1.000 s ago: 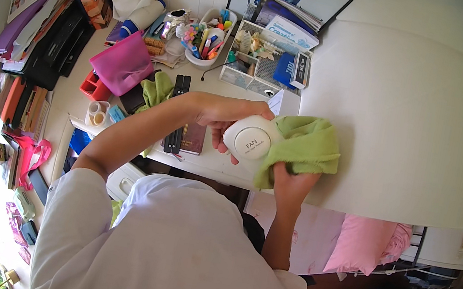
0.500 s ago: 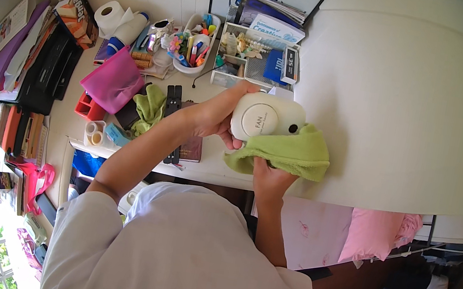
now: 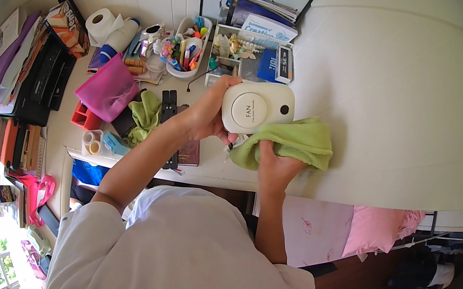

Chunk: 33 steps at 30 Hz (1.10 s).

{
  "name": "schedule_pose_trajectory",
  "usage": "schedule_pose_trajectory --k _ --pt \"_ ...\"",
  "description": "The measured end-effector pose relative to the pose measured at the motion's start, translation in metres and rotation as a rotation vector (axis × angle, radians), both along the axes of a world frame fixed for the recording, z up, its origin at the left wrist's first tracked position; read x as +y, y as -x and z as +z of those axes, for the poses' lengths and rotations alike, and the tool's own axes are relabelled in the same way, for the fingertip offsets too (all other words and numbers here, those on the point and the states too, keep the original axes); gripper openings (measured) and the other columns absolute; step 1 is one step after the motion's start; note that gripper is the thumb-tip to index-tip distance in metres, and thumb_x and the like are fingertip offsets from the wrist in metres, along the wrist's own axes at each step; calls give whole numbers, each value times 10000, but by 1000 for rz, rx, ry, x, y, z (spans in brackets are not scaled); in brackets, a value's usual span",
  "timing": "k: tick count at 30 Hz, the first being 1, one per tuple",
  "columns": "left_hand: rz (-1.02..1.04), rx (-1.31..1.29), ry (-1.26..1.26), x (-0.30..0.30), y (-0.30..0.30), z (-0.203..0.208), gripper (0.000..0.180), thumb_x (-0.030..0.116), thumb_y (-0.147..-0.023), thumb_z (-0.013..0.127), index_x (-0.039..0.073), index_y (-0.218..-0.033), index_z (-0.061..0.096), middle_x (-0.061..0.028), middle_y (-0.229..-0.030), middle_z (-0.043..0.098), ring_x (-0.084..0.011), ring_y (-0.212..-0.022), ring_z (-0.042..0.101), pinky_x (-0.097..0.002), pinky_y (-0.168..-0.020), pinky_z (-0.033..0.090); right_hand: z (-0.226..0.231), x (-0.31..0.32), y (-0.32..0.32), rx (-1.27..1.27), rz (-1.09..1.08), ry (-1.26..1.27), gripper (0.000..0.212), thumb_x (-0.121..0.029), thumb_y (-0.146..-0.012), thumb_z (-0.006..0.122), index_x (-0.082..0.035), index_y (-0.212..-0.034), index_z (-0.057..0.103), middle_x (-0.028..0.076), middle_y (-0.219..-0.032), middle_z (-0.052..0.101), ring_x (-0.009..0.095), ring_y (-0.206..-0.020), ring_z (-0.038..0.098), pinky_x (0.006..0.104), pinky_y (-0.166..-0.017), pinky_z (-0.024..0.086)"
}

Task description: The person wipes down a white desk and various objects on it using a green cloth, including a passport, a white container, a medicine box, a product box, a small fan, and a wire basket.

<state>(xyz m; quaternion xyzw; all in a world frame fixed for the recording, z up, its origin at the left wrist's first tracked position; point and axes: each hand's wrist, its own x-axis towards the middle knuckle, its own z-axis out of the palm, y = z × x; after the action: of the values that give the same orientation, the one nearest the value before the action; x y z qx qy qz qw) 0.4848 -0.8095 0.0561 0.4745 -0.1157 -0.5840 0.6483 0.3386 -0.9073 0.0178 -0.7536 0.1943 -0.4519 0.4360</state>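
Observation:
My left hand (image 3: pixel 209 113) grips the left side of a small cream-white portable fan (image 3: pixel 276 100) with a round disc on its face and a black dot near its right end. The fan is held up above the desk. In my right hand (image 3: pixel 278 168) a lime-green cloth (image 3: pixel 300 141) is bunched, its upper part lying against the fan's lower right edge. The fingertips of my right hand are partly hidden in the cloth. Something small and pale dangles below the fan, too small to make out.
Behind the fan stands a mesh desk organizer (image 3: pixel 250 72). A white pen basket (image 3: pixel 182 73), a pink pouch (image 3: pixel 108 89), a second green cloth (image 3: pixel 144 113) and a dark red book (image 3: pixel 190 152) lie to the left. A black printer (image 3: pixel 42 77) stands farther left; the white desk (image 3: pixel 403 156) extends right.
The fan now shows more of its right end, and the cloth has slid lower along its edge. My right hand has turned, showing more of its back. The view has shifted slightly.

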Motion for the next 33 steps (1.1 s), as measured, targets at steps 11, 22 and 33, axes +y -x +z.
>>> schedule_pose_trajectory --k 11,22,33 --pt "-34 16 81 12 2 3 632 573 -843 236 51 -1026 540 -113 -653 589 -197 -421 525 -300 -397 436 9 -15 -9 -143 -98 -56 343 -68 -638 760 -4 -920 575 100 -925 581 246 -840 552 392 -798 427" --pt "61 -340 -103 23 10 -6 595 535 -860 258 23 -933 552 -104 -698 590 -155 -486 536 -277 -416 423 25 -20 -19 -85 -127 -15 445 -48 -673 747 13 -1043 507 117 -1002 543 254 -951 500 408 -929 333" --pt "299 -893 -24 29 25 6 562 446 -850 380 -11 -1100 589 -117 -747 620 -155 -622 580 -294 -598 462 43 3 -24 -169 97 -69 306 -168 -680 741 -14 -905 602 97 -927 597 265 -871 564 407 -831 398"
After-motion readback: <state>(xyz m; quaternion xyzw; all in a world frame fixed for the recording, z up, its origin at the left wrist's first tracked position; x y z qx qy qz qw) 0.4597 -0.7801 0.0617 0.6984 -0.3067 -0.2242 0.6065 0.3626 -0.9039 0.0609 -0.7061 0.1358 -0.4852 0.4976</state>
